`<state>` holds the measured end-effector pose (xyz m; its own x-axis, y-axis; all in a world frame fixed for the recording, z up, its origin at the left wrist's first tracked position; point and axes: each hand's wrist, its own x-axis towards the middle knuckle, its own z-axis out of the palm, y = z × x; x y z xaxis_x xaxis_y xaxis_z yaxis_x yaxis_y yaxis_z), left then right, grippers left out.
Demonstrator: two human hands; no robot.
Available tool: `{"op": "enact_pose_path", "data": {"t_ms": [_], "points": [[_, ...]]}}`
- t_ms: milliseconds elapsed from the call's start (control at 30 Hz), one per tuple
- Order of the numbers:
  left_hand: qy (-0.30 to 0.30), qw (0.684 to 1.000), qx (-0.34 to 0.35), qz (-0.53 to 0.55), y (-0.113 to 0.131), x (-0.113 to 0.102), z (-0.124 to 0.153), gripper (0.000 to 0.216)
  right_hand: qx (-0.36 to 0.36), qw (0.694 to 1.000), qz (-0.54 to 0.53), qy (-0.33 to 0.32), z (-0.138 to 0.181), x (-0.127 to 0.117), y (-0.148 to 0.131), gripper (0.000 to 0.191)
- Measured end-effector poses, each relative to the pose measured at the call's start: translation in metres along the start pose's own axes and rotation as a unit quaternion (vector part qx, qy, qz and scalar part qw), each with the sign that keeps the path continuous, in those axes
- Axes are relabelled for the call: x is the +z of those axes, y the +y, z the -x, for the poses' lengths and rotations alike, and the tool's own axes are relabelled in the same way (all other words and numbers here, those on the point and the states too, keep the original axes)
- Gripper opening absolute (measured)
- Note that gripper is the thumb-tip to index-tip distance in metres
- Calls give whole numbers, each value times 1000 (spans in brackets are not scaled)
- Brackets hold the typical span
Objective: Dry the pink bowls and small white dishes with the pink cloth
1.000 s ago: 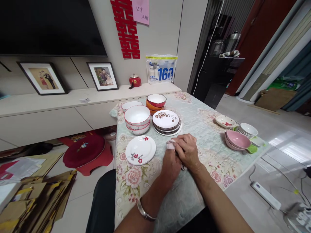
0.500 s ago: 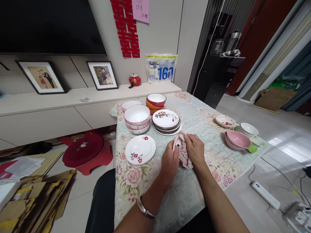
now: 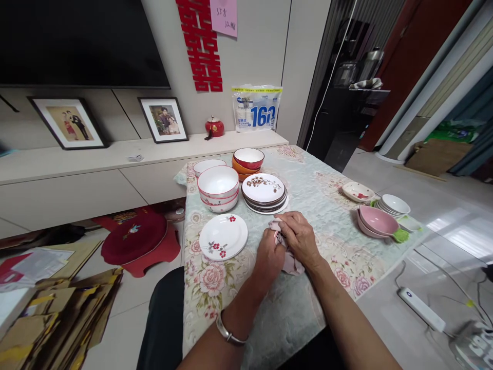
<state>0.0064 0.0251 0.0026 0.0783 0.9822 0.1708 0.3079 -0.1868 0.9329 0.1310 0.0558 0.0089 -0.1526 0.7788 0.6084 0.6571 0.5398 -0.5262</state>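
Note:
My left hand is closed around a small pink-rimmed dish, mostly hidden by my fingers and the cloth. A pale pink cloth is bunched over the dish, gripped by my right hand, whose fingers press at the dish's far edge. Just beyond my hands stands a stack of brown-rimmed plates. A white plate with red flowers lies flat to the left. Behind it are stacked pink-rimmed white bowls.
Red and orange bowls stand nested at the back of the floral-clothed table. At the right edge sit pink leaf-shaped dishes, small white bowls and an oval dish. A red stool is on the floor to the left.
My right hand has moved left and over the dish with the cloth, covering more of it. My left hand has shifted slightly. The stacked dishes have stayed put.

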Motion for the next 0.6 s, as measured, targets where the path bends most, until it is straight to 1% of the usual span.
{"op": "enact_pose_path", "data": {"t_ms": [100,200,233,300,367,433,500,533,600], "points": [[-5,1000,-14,18,2,-1,0,61,78,997,-13,-6,-1,0,8,34],[12,999,-27,21,5,-2,2,62,136,990,12,-12,-1,-1,16,35],[19,1000,-21,8,5,-3,3,64,149,989,20,-10,-1,-1,18,36],[22,999,26,-31,6,-4,4,71,164,986,27,-5,-1,-2,19,39],[-6,993,95,-67,6,-8,5,72,178,984,19,-3,-1,-3,19,41],[-54,984,141,-97,6,-12,4,64,200,980,-1,1,-1,-4,19,42],[-101,976,150,-118,6,-18,2,55,223,975,-19,11,-1,-5,20,43],[-121,974,145,-124,6,-21,1,55,232,972,-23,18,-1,-5,21,43],[-148,971,131,-130,4,-27,-1,61,246,969,-23,34,0,-6,24,43]]}}
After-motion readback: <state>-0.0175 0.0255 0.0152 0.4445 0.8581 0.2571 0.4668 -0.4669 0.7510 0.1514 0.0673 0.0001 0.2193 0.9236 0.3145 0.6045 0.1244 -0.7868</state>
